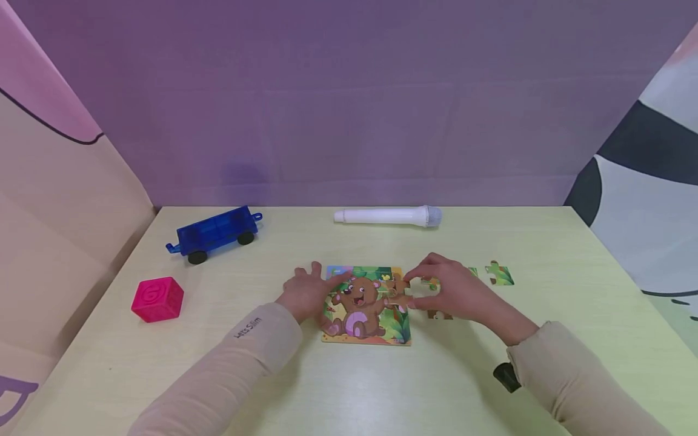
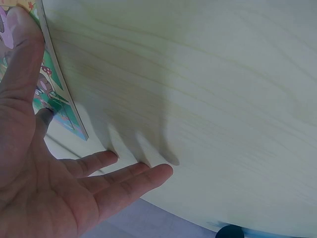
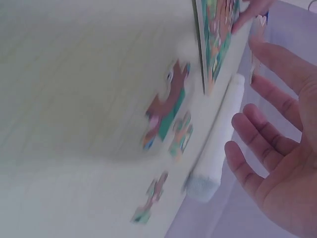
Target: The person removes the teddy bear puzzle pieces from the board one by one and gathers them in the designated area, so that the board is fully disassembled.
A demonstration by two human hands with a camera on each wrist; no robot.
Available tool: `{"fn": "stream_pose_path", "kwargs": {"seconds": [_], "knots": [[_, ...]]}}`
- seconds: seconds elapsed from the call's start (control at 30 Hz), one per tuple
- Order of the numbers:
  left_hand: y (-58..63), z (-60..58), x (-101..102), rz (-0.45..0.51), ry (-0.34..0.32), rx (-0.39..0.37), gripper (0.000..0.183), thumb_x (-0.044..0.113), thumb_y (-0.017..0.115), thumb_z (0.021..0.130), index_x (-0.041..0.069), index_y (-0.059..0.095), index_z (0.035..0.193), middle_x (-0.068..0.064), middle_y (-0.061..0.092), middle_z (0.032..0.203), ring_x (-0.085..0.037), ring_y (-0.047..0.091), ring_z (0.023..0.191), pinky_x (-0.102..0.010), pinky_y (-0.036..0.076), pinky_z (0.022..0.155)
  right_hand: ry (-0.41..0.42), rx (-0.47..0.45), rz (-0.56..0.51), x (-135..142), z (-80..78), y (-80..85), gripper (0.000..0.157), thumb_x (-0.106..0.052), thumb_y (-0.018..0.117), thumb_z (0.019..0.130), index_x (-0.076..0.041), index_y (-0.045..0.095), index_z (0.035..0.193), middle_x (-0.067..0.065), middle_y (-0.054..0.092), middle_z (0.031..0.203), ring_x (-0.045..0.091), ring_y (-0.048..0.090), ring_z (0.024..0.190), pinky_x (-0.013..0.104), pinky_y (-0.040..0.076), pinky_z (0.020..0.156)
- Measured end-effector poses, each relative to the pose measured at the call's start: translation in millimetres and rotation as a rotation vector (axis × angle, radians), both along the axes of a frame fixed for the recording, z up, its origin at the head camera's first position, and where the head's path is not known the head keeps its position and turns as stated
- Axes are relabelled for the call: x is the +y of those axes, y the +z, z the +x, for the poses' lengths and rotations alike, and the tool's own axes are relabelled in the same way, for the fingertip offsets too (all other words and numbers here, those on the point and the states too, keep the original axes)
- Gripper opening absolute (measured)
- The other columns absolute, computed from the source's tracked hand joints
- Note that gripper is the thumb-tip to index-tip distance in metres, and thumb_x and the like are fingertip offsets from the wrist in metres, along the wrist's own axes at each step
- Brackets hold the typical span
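Note:
A bear jigsaw puzzle [image 1: 357, 309] lies on the table in front of me. My left hand [image 1: 306, 293] rests at its left edge with fingers spread. In the left wrist view the thumb [image 2: 27, 54] lies over the puzzle, while several fingers extend past its edge. From the right, my right hand [image 1: 455, 290] pinches a brown puzzle piece [image 1: 398, 292] over the puzzle's right part. The right wrist view shows this piece [image 3: 256, 47] edge-on between thumb and finger. Loose puzzle pieces [image 3: 168, 106] lie beside the puzzle, partly hidden by my right hand in the head view.
Another loose piece [image 1: 499, 274] lies farther right. Behind the puzzle is a white toy microphone [image 1: 382, 215]. A blue toy wagon [image 1: 218, 233] and a pink cube [image 1: 158, 300] stand on the left. A purple cloth [image 1: 349, 109] hangs along the table's back edge.

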State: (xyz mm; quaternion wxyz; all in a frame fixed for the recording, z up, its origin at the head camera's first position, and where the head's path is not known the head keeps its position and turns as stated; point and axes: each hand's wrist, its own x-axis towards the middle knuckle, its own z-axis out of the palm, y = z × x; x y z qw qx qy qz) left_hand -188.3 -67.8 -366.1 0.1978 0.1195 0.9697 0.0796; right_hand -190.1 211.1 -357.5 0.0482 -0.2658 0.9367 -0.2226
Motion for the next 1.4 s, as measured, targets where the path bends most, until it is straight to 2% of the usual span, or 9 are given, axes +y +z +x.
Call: {"fn": "stream_pose_path", "kwargs": {"seconds": [0.2, 0.37, 0.47, 0.57, 0.73, 1.0, 1.17, 1.4], "knots": [[-0.4, -0.2, 1, -0.028, 0.000, 0.004, 0.106, 0.035, 0.093, 0.070, 0.038, 0.035, 0.158, -0.025, 0.027, 0.159, -0.049, 0.040, 0.132, -0.059, 0.050, 0.097, -0.010, 0.035, -0.039, 27, 6.1, 3.4, 0.041, -0.032, 0.087, 0.081, -0.015, 0.075, 0.116, 0.006, 0.063, 0.110, 0.027, 0.064, 0.096, 0.042, 0.054, 0.077], [-1.8, -0.4, 0, -0.044, 0.001, 0.004, 0.107, 0.037, 0.093, 0.069, 0.039, 0.035, 0.158, -0.024, 0.027, 0.159, -0.048, 0.041, 0.130, -0.058, 0.052, 0.096, -0.035, 0.069, -0.034, 48, 11.9, 6.1, 0.042, -0.033, 0.088, 0.080, -0.016, 0.075, 0.117, 0.006, 0.065, 0.110, 0.028, 0.063, 0.098, 0.055, 0.049, 0.085], [-2.2, -0.4, 0, -0.042, 0.000, 0.009, 0.107, 0.036, 0.093, 0.069, 0.039, 0.035, 0.158, -0.024, 0.027, 0.159, -0.049, 0.042, 0.131, -0.059, 0.051, 0.096, -0.048, 0.079, -0.032, 60, 14.0, 5.3, 0.044, -0.032, 0.089, 0.079, -0.015, 0.075, 0.118, 0.005, 0.065, 0.109, 0.027, 0.063, 0.097, 0.052, 0.050, 0.084], [-2.7, -0.5, 0, -0.038, -0.002, 0.013, 0.107, 0.036, 0.093, 0.068, 0.039, 0.035, 0.158, -0.025, 0.028, 0.159, -0.049, 0.042, 0.131, -0.059, 0.051, 0.096, -0.049, 0.094, -0.031, 72, 14.9, 2.8, 0.045, -0.030, 0.089, 0.079, -0.014, 0.075, 0.118, 0.003, 0.065, 0.108, 0.025, 0.063, 0.095, 0.042, 0.055, 0.075], [-3.4, -0.6, 0, -0.031, -0.002, 0.014, 0.107, 0.036, 0.093, 0.069, 0.039, 0.035, 0.158, -0.024, 0.027, 0.159, -0.048, 0.041, 0.131, -0.058, 0.052, 0.096, -0.058, 0.115, -0.002, 91, 15.7, -1.7, 0.048, -0.029, 0.090, 0.078, -0.012, 0.074, 0.119, 0.001, 0.063, 0.105, 0.023, 0.061, 0.092, 0.040, 0.055, 0.074], [-4.2, -1.3, 0, -0.025, 0.001, 0.011, 0.106, 0.035, 0.093, 0.069, 0.039, 0.035, 0.158, -0.024, 0.027, 0.159, -0.049, 0.040, 0.134, -0.059, 0.051, 0.096, -0.088, 0.041, 0.027, 115, 14.7, -16.7, 0.042, -0.029, 0.089, 0.079, -0.014, 0.074, 0.115, 0.005, 0.064, 0.110, 0.019, 0.061, 0.089, 0.035, 0.052, 0.069], [-4.7, -1.6, 0, -0.024, -0.002, 0.015, 0.106, 0.036, 0.093, 0.069, 0.039, 0.035, 0.158, -0.024, 0.028, 0.159, -0.048, 0.041, 0.132, -0.059, 0.051, 0.096, -0.102, 0.000, 0.014, 126, 14.7, -26.4, 0.042, -0.027, 0.089, 0.078, -0.013, 0.074, 0.115, 0.001, 0.062, 0.106, 0.013, 0.060, 0.086, 0.028, 0.049, 0.064], [-4.5, -1.1, -1, -0.029, -0.013, 0.023, 0.106, 0.036, 0.093, 0.069, 0.038, 0.035, 0.158, -0.024, 0.029, 0.158, -0.048, 0.042, 0.131, -0.057, 0.053, 0.094, -0.101, -0.026, 0.025, 132, 13.0, -35.0, 0.043, -0.025, 0.090, 0.077, -0.010, 0.074, 0.114, -0.002, 0.060, 0.100, 0.011, 0.056, 0.084, 0.026, 0.045, 0.062]]}}
